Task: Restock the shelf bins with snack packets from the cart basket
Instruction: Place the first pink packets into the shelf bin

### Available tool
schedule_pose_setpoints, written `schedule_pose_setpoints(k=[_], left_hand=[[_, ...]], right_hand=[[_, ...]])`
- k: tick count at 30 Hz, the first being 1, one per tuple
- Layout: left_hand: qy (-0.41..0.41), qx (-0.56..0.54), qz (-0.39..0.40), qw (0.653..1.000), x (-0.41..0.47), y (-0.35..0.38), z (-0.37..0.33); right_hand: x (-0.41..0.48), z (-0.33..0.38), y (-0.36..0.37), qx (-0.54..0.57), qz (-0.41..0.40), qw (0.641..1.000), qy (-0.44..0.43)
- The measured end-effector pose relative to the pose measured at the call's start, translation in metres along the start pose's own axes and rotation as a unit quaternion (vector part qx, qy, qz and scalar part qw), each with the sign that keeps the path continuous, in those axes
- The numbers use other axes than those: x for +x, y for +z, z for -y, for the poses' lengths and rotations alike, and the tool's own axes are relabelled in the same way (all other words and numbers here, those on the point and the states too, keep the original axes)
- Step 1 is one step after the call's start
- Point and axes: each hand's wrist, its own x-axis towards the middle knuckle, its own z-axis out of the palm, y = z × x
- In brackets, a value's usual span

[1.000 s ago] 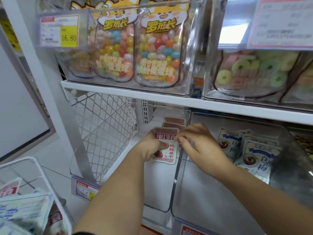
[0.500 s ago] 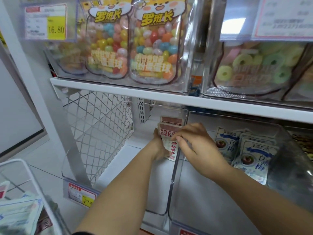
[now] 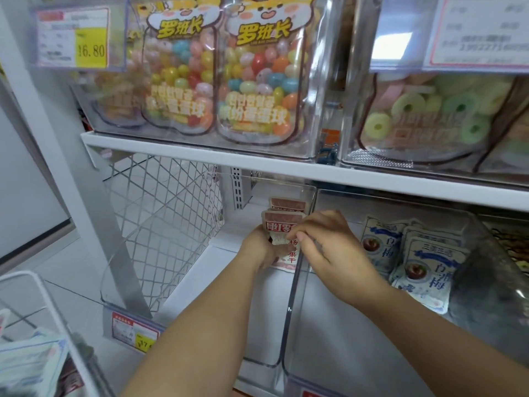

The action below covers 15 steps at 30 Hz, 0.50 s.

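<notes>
Both my hands reach into a clear plastic shelf bin (image 3: 266, 333) on the lower shelf. My left hand (image 3: 259, 249) grips a red-and-white snack packet (image 3: 279, 224) from the left side. My right hand (image 3: 326, 247) pinches the same packet at its right edge. Two more red packets (image 3: 287, 204) stand upright right behind it, at the back of the bin. The white wire cart basket (image 3: 43, 305) sits at the lower left, with several packets (image 3: 31, 365) inside.
A second clear bin (image 3: 357, 353) to the right holds blue-and-white plum packets (image 3: 423, 270). The upper shelf (image 3: 200, 156) carries bins of jelly-bean bags (image 3: 257, 73) and ring candy (image 3: 446, 110). A wire mesh divider (image 3: 160, 224) stands left of my hands. A price tag (image 3: 134, 332) hangs below.
Both hands have pushed the red packet deeper into the bin and more upright, against the packets behind it. The view has shifted slightly, with less of the cart basket showing.
</notes>
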Motion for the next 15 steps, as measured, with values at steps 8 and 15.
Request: schedule_pose_setpoints(k=[8,15], left_hand=[[0.030,0.059,-0.035,0.997,0.0022,-0.0025,0.0016],[-0.059,0.063,0.007,0.996,-0.0035,0.0019,0.0029]], right_hand=[[-0.0007,0.0010,-0.0005,-0.002,0.001,1.000,0.006],[-0.0009,0.0003,-0.0001,0.008,-0.003,1.000,0.005]])
